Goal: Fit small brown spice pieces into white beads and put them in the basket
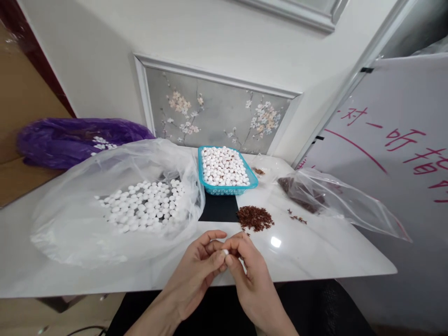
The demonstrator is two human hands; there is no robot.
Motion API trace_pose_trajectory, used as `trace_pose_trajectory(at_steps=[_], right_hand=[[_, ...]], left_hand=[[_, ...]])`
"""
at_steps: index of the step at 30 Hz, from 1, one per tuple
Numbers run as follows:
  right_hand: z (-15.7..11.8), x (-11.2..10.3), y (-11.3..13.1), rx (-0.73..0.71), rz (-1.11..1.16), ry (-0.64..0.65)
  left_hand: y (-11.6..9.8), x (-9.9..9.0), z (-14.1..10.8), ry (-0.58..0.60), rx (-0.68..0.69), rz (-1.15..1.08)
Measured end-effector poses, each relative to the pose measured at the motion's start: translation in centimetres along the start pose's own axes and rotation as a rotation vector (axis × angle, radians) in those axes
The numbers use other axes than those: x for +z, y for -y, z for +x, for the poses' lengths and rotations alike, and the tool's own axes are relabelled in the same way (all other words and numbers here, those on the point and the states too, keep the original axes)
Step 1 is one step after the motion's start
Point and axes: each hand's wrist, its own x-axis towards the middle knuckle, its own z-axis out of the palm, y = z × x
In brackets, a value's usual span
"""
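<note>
Above the table's front edge, my left hand (pixel 196 268) pinches a small white ball (pixel 226 252) between thumb and fingers. My right hand (pixel 250 270) is closed too, its thumb and fingertips meeting right against that ball. Anything else in the right fingertips is hidden. Just beyond my hands lies a pile of small reddish-brown, star-shaped pieces (pixel 255 218). Farther back stands a blue plastic basket (pixel 229 189) heaped with white balls (pixel 226 165). To the left, a large clear plastic bag (pixel 80 219) contains many loose white balls (pixel 143 203).
A purple bag (pixel 70 140) lies at the back left. On the right, a clear bag holds brown pieces (pixel 303 191), with a few scattered bits (pixel 297 218) nearby. A black mat (pixel 219 208) lies on the white table (pixel 325 252). A whiteboard (pixel 395 154) stands at right.
</note>
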Motion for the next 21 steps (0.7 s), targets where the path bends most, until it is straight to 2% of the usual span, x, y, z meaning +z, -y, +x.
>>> trace_pose_trajectory(at_steps=[8,12,16,21], right_hand=[[-0.8,1.6,-1.7,-0.048,-0.036,-0.169],[0.2,0.7,-1.2,-0.001,-0.01,-0.17],[3.4,-2.0,-0.4,-0.046,-0.071,-0.273],[9.7,-5.4,-1.0,-0.107,-0.272,-0.326]], left_hand=[[0.0,0.6,0.0,-0.034,0.025,0.092],[-0.1,0.9,-0.1,-0.052,0.068,0.07],[-0.1,0.8,-0.3,-0.051,0.052,0.033],[-0.1,0.6,-0.5,-0.031,0.017,0.022]])
